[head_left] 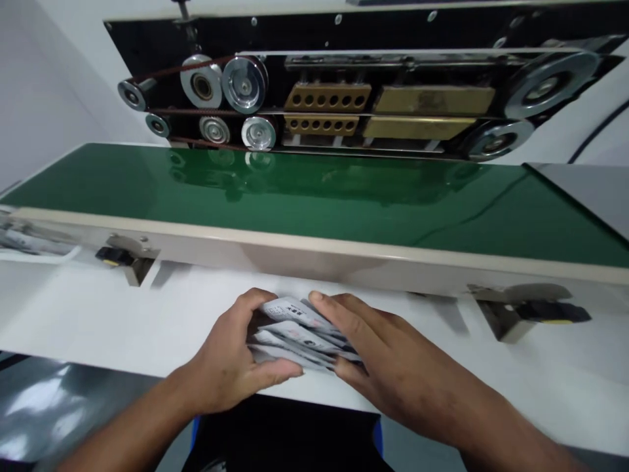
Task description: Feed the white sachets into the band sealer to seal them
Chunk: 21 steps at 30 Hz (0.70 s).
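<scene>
Between my two hands stands a bunch of white printed packets (299,331), pressed together face to face, just over the near edge of the white table (206,314). My left hand (240,354) curves around the left end of the bunch, thumb along the near side and fingers behind. On the right end, my right hand (378,347) closes in with its fingers along the far side and top and its thumb at the near side. The packets lean at slightly different angles, and their lower edges are partly hidden.
Beyond the packets runs a green conveyor belt (295,203) with a pale front rail (314,255). Behind it stands a sealing machine with metal pulleys (246,84) and brass blocks (432,100). Black-knobbed brackets jut out at left (130,259) and right (525,311). More packets (34,239) lie at the far left.
</scene>
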Motion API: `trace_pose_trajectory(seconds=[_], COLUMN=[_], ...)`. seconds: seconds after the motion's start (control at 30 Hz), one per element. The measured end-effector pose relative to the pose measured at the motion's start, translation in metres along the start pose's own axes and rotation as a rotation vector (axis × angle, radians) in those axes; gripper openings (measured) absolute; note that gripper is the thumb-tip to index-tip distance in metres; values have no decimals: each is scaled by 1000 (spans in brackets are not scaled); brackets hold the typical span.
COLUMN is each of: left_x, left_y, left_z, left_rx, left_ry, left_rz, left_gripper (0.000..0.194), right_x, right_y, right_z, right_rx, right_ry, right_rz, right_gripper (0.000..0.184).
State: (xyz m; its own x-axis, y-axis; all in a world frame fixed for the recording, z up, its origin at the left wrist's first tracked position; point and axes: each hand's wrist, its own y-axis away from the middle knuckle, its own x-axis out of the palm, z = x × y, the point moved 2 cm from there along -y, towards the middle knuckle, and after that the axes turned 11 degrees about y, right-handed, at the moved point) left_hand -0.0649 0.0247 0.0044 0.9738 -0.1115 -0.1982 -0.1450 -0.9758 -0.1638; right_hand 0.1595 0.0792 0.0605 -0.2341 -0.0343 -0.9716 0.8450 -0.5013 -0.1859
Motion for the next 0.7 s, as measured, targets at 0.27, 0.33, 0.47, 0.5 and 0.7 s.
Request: trace_pose_trajectory(seconds=[0.27,0.33,0.47,0.5,0.7], left_x=[-19,-18,-10,-9,-3], left_y=[-1,0,-3,-5,-18], left_z=[-29,-31,-26,-26,-26], left_rx=[22,45,58,54,-195], left_ry=[-241,-200,-29,1,154], left_rz=[137,149,171,187,344], left_gripper=[71,81,88,88,78], right_x=[3,3,2,1,-9], right_y=[-24,-28,-29,-28,-25], right_z=[16,18,16,15,11], right_rx=[-202,-191,-185,-197,-247], right_ry=[23,-24,-100,-126,-292], right_rz=[3,17,58,58,97], right_gripper=[58,54,51,50,76])
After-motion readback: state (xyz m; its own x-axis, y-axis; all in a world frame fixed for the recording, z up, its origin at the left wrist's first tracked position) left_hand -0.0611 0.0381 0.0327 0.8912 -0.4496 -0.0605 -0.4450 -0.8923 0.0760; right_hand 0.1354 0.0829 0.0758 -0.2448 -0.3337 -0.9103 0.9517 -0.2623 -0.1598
